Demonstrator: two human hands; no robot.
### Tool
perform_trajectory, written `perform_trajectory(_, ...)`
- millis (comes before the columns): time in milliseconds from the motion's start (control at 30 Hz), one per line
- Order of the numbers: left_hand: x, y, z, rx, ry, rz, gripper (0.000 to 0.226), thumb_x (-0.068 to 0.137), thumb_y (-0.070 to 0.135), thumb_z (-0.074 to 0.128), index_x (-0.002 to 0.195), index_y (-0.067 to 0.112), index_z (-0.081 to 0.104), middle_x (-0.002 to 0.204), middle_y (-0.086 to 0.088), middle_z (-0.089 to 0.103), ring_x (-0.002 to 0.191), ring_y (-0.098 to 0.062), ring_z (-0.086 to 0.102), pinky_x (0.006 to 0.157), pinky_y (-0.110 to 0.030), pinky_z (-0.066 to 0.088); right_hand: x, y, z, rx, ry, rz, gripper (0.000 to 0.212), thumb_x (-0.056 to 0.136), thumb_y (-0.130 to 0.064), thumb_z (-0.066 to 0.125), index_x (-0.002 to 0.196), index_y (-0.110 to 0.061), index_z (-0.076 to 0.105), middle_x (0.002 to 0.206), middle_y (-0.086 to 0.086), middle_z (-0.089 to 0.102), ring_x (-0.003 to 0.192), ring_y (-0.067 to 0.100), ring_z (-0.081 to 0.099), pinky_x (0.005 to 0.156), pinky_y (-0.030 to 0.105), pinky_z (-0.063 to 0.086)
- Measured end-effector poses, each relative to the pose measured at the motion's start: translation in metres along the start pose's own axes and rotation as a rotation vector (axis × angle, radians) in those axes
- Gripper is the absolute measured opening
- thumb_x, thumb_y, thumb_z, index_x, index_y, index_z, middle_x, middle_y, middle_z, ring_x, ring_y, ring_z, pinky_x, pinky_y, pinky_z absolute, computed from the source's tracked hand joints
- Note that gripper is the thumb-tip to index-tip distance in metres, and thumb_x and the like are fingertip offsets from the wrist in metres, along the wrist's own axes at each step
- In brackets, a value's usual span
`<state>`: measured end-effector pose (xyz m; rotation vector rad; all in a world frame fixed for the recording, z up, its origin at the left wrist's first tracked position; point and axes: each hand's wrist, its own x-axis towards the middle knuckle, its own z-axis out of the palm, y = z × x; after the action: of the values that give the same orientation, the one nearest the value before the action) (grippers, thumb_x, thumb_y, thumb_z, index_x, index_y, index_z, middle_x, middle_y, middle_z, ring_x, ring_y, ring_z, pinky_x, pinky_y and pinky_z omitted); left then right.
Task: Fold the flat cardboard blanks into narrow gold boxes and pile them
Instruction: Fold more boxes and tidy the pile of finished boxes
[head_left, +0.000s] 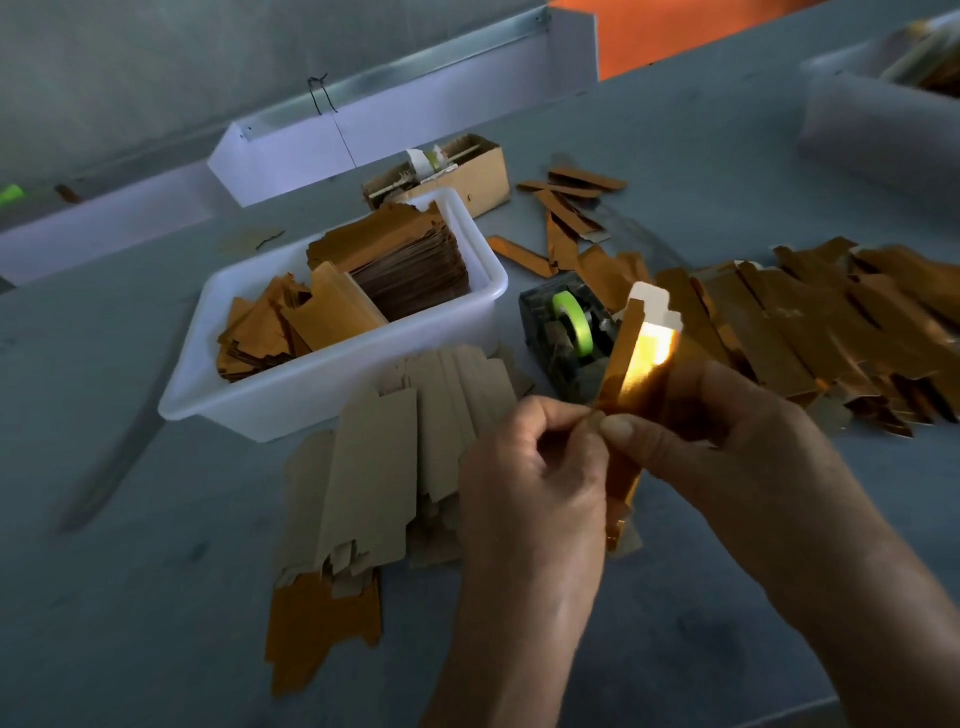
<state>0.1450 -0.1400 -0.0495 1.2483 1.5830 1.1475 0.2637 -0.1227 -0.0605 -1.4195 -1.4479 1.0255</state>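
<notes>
**A:** how's that gold blank (631, 364) going to handle, any guesses?

**B:** It's held up between both hands, tilted away, white flap end farthest from them. The left hand (524, 483) is curled, with an edge of the card pinched at thumb and forefinger. The right hand (727, 441) is wrapped round the other side, thumb pressed on the foil face just beside the left thumb. So both are closed on the same piece.

**A:** Light stuff?

**B:** Probably very light, thin card with a foil skin. Stiff along its length, and likely meant to give only at the creases. The foil looks slick, so a flat-finger hold could slip; a pinch on the edges seems safer. Dents and scuffs would show up badly on that shine.

**A:** Where should it be grabbed then?

**B:** The long side panels close to a crease, not the end tabs, which look flimsy. Gentle squeezing should pop it into a tube.

**A:** And the supply?

**B:** Blanks (410, 457) are fanned grey side up just left of the left hand, with more stacked in the tub (332, 395) beyond them. The pile (831, 332) lies beyond and right of the right hand. A tape dispenser (566, 332) sits just past the fingertips.
</notes>
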Motion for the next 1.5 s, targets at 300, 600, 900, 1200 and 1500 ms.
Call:
perform_trajectory(300, -0.004, 0.002, -0.007, 0.368, 0.05, 0.211, 0.02, 0.093, 0.034, 0.054, 0.107, 0.037, 0.067, 0.094, 0.03, 0.064, 0.089, 0.013, 0.059, 0.075, -0.008, 0.05, 0.016, -0.001, -0.003, 0.04, 0.048, -0.037, 0.017, 0.075, -0.033, 0.065, 0.09, -0.034, 0.058, 0.078, -0.011, 0.068, 0.071, 0.001, 0.066, 0.056, 0.015, 0.05)
perform_trajectory(600, 0.007, -0.005, -0.07, 0.96, 0.503, -0.005, 0.04, 0.093, 0.04, 0.051, 0.124, 0.017, 0.06, 0.115, -0.007, 0.066, 0.102, -0.027, 0.058, 0.081, -0.034, 0.043, 0.068, 0.013, -0.04, -0.447, 0.41, -0.143, 0.024, 0.087, -0.027, 0.063, 0.11, -0.02, 0.061, 0.084, -0.006, 0.059, 0.067, 0.01, 0.054, 0.055, 0.021, 0.039)
perform_trajectory(900, 0.013, -0.026, -0.082, 1.034, 0.331, -0.129, 0.02, 0.096, 0.028, 0.048, 0.089, 0.015, 0.062, 0.088, -0.007, 0.065, 0.087, -0.028, 0.059, 0.07, -0.033, 0.041, 0.07, 0.036, -0.036, -0.685, 0.496, -0.04, 0.034, 0.089, -0.016, 0.056, 0.12, -0.003, 0.057, 0.123, 0.025, 0.052, 0.111, 0.043, 0.047, 0.09, 0.049, 0.041)
perform_trajectory(1200, 0.009, -0.023, -0.079, 1.06, 0.351, -0.1, 0.031, 0.094, 0.044, 0.048, 0.085, 0.017, 0.06, 0.071, 0.006, 0.053, 0.065, -0.014, 0.048, 0.056, -0.027, 0.034, 0.04, 0.014, -0.011, -0.483, 0.453, -0.249, 0.021, 0.088, -0.014, 0.062, 0.108, -0.007, 0.067, 0.116, 0.009, 0.059, 0.093, 0.014, 0.051, 0.072, 0.006, 0.032)
perform_trajectory(1500, 0.008, -0.016, -0.071, 0.951, 0.177, -0.124, 0.035, 0.101, 0.031, 0.037, 0.071, 0.017, 0.048, 0.069, 0.002, 0.051, 0.068, -0.016, 0.053, 0.055, -0.027, 0.031, 0.021, 0.0, 0.003, -0.417, 0.31, -0.302, 0.017, 0.086, -0.01, 0.064, 0.102, -0.009, 0.07, 0.112, 0.005, 0.063, 0.074, 0.0, 0.047, 0.068, -0.01, 0.03)
